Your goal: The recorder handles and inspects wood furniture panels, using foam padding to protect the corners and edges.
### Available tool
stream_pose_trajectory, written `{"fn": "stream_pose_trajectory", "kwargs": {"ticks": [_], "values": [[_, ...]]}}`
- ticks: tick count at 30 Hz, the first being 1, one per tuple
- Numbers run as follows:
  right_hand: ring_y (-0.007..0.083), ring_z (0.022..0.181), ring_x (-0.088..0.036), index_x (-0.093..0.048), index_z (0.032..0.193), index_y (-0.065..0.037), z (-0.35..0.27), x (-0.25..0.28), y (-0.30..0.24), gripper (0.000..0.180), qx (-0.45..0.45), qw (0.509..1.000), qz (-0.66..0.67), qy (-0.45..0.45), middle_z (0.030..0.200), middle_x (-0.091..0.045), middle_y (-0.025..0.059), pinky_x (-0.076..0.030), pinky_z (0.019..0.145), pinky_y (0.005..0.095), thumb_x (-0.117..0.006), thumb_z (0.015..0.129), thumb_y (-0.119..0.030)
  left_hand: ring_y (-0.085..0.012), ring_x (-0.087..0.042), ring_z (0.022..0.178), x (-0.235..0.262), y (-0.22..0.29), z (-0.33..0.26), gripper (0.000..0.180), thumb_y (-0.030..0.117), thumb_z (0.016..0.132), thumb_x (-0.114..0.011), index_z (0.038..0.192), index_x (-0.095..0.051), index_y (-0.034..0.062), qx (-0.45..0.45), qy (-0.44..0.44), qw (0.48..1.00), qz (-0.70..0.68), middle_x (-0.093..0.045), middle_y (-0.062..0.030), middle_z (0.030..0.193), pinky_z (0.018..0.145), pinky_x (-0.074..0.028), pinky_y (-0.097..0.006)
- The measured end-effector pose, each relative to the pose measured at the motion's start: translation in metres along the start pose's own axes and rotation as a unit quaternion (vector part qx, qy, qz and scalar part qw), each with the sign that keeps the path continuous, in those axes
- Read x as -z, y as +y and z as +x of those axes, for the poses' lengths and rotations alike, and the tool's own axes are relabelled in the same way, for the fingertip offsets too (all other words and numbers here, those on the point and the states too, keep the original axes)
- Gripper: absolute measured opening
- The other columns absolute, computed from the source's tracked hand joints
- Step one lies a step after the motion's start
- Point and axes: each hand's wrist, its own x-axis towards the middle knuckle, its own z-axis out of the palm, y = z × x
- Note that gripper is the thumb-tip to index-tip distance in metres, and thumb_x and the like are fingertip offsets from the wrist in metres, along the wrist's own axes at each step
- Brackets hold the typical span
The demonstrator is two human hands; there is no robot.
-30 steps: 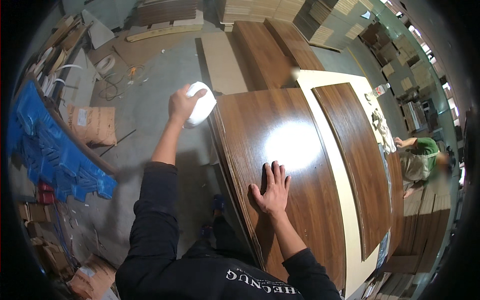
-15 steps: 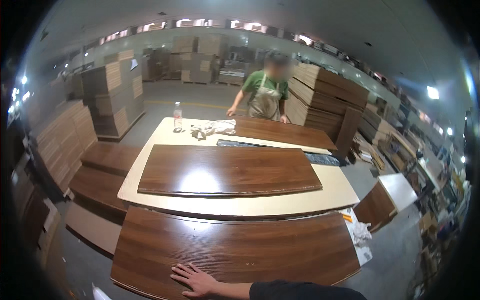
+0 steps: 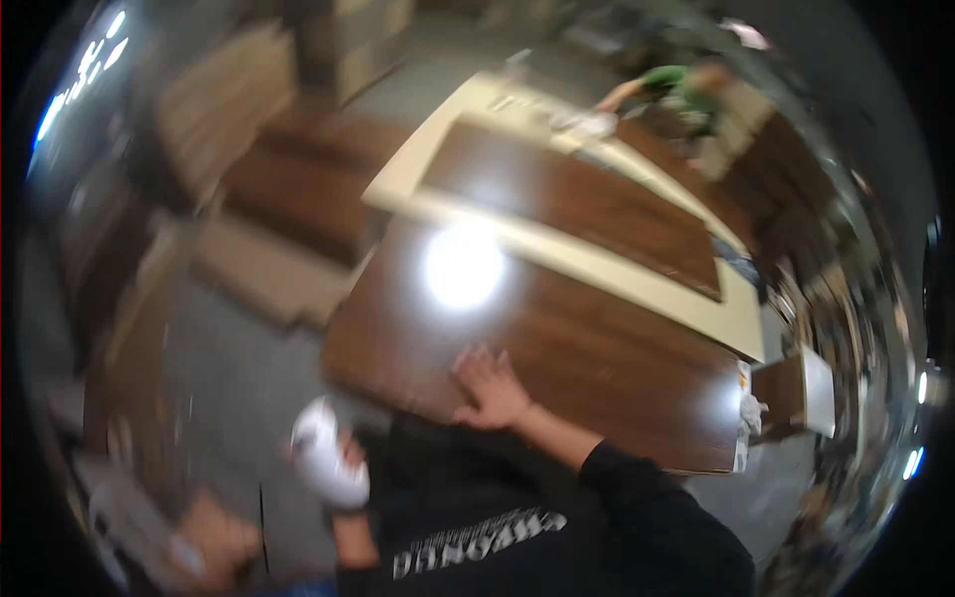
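Observation:
The picture is blurred by motion. My right hand lies flat, fingers spread, on the near edge of a large dark brown wood-grain panel with a bright glare spot on it. My left hand is off the panel, low at the left, gripped around a white cloth. Beyond the panel a second brown panel lies on a cream table.
A person in a green top bends over the far end of the cream table. Stacks of brown boards stand on the grey floor at the left. A small white-topped stand sits at the right.
The view has swung down and left from looking level across the tables. My left hand with the white cloth has come back into view, now off the panel. My right hand stays flat on it.

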Motion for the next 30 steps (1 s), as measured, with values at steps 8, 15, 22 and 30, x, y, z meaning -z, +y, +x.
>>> {"fn": "stream_pose_trajectory", "kwargs": {"ticks": [8, 15, 22, 30], "values": [[0.0348, 0.139, -0.009, -0.021, 0.144, -0.012, 0.036, -0.030, -0.081, 0.096, 0.009, 1.000, -0.007, 0.004, 0.151, -0.014, 0.0119, -0.007, 0.101, 0.0683, -0.040, 0.074, -0.076, -0.0214, -0.042, 0.053, 0.032, 0.065, -0.036, 0.086, 0.072, 0.080, -0.043, 0.135, -0.028, 0.0062, 0.005, -0.062, 0.998, -0.023, -0.043, -0.0110, 0.069, 0.050, -0.036, -0.033], [0.0354, 0.139, 0.005, -0.010, 0.146, -0.017, 0.061, -0.015, -0.115, 0.102, -0.051, 0.992, -0.039, -0.112, 0.153, 0.003, 0.0085, -0.005, 0.098, 0.0729, -0.039, 0.071, -0.080, -0.0199, -0.038, 0.047, 0.037, 0.081, -0.063, 0.088, 0.076, 0.079, -0.036, 0.138, -0.026, 0.0114, 0.029, 0.059, 0.997, -0.042, -0.044, -0.0109, 0.065, 0.046, -0.034, -0.033], [0.0364, 0.139, -0.007, -0.016, 0.146, -0.019, 0.076, -0.034, -0.129, 0.100, -0.015, 0.999, 0.012, -0.051, 0.152, -0.008, 0.0082, -0.011, 0.094, 0.0757, -0.042, 0.070, -0.079, -0.0218, -0.040, 0.045, 0.063, 0.097, -0.062, 0.088, 0.081, 0.075, -0.034, 0.135, -0.029, 0.0170, 0.065, 0.027, 0.996, -0.053, -0.046, -0.0144, 0.062, 0.044, -0.037, -0.035], [0.0343, 0.139, -0.009, -0.017, 0.145, -0.022, 0.080, -0.021, -0.094, 0.100, 0.011, 0.999, 0.000, -0.033, 0.152, -0.008, 0.0088, -0.009, 0.102, 0.0684, -0.048, 0.068, -0.077, -0.0209, -0.041, 0.050, 0.048, 0.088, -0.050, 0.088, 0.077, 0.076, -0.040, 0.133, -0.030, 0.0117, 0.069, -0.026, 0.997, -0.034, -0.044, -0.0116, 0.068, 0.047, -0.036, -0.033]]}}
